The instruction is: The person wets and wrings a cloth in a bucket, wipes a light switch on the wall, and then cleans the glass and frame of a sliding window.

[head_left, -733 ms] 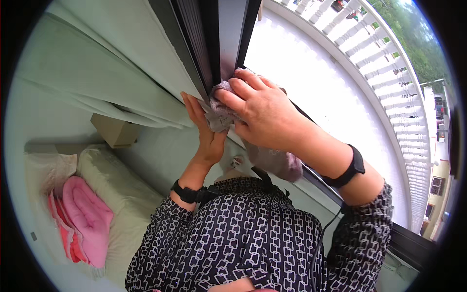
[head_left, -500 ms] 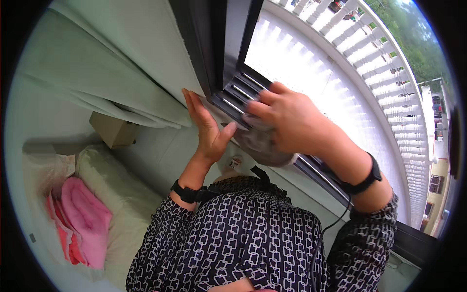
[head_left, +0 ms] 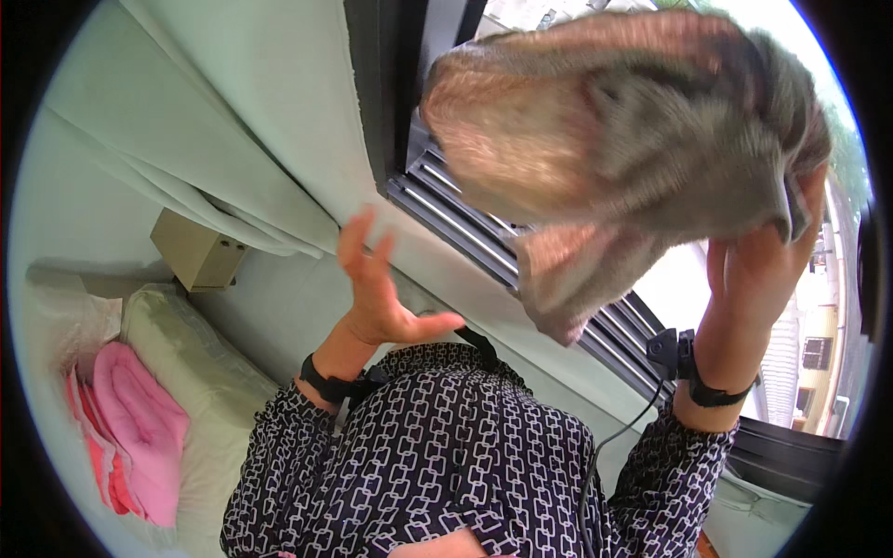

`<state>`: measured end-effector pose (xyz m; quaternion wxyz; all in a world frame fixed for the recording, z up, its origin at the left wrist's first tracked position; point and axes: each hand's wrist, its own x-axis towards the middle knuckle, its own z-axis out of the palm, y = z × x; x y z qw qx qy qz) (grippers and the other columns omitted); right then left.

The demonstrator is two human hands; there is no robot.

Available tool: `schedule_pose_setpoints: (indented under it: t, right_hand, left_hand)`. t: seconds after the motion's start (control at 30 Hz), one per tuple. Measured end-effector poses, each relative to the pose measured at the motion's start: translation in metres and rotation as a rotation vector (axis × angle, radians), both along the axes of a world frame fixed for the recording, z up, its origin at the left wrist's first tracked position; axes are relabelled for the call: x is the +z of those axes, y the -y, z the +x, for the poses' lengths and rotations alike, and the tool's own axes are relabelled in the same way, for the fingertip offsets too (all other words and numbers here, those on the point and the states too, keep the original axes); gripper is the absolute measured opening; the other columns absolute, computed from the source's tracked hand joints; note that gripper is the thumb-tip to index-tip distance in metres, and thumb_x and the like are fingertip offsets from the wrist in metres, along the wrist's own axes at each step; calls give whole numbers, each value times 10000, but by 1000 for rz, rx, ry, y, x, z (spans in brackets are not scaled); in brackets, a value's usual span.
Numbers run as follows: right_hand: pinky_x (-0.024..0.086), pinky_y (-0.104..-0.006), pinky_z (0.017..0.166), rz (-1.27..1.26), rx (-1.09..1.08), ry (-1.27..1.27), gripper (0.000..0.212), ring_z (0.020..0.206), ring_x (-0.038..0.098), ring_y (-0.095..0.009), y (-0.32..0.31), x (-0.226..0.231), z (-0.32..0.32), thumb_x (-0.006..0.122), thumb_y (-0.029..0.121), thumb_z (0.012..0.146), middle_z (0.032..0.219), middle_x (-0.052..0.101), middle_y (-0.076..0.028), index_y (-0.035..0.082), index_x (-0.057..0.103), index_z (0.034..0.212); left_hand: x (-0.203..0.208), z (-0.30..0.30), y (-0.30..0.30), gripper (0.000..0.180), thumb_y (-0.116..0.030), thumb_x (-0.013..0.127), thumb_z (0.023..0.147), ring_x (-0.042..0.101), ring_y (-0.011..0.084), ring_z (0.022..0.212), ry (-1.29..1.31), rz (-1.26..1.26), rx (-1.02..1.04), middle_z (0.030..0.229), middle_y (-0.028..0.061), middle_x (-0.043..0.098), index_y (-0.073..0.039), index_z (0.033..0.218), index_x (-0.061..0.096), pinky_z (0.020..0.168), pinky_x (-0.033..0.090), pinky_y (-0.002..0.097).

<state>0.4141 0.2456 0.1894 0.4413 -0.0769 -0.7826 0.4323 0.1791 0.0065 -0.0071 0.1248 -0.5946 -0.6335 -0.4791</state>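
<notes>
A grey-brown cloth [head_left: 642, 149], blurred by motion, hangs spread out high over the window opening. My right hand [head_left: 767, 256] holds it up from the right; its fingers are hidden behind the fabric. Below the cloth runs the dark metal sliding-window track [head_left: 456, 219] with its bright rails, partly covered by it. My left hand [head_left: 377, 293] is empty, thumb and fingers spread, just inside the sill and apart from the track. Both wrists wear black straps.
The dark window frame [head_left: 377, 93] rises at the track's far end. A pale curtain [head_left: 177, 139] hangs on the left, above a beige cabinet [head_left: 195, 251]. At lower left, a pink folded blanket [head_left: 144, 400] lies beside a pale cushion [head_left: 200, 344]. A cable [head_left: 595, 474] trails from my right wrist.
My right hand has lifted the cloth off the track, up and to the right, and the cloth has fallen open. My left hand has drawn back from the sill, its fingers spreading.
</notes>
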Motion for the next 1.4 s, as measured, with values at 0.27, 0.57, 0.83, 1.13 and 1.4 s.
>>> schedule_pose_setpoints:
  t: [0.27, 0.57, 0.83, 1.13, 1.4]
  right_hand:
    - [499, -359, 998, 321, -582, -10, 396, 1159, 623, -246, 40, 38, -42, 696, 100, 911, 1247, 630, -126, 17, 569, 1276]
    - [533, -360, 790, 168, -20, 1354, 449, 921, 631, -272, 56, -28, 29, 818, 86, 703, 978, 624, -113, 89, 680, 1130]
    - [513, -417, 943, 607, 44, 849, 692, 1091, 597, -338, 97, -61, -65, 775, 206, 798, 1290, 526, -177, 176, 488, 1427]
    - [542, -438, 812, 519, 158, 807, 621, 975, 627, -353, 67, -105, -134, 701, 81, 780, 1144, 594, -149, 179, 537, 1370]
    - [545, -287, 909, -519, 111, 288, 294, 1033, 656, -141, -4, -88, -110, 479, 68, 1030, 1176, 669, -78, 14, 612, 1286]
  left_hand:
    - [33, 19, -42, 502, -194, 767, 741, 563, 357, 1055, -3, -141, -28, 1105, 151, 611, -27, 1188, 608, 967, 407, 457]
    - [44, -38, -23, 315, 40, 607, 732, 643, 307, 860, -50, -242, 329, 905, 100, 664, -83, 1015, 669, 794, 485, 400]
    - [47, -47, -23, 364, 21, 666, 715, 639, 304, 884, 12, -83, 542, 916, 78, 648, -88, 1063, 677, 759, 524, 397]
    - [54, -40, -36, 472, 15, 767, 669, 625, 263, 867, 105, -166, 615, 951, 62, 614, -112, 1109, 652, 700, 530, 370]
    - [44, -8, -46, 544, -41, 810, 745, 608, 280, 1121, -39, 168, 137, 1200, 92, 610, -58, 1246, 597, 909, 517, 374]
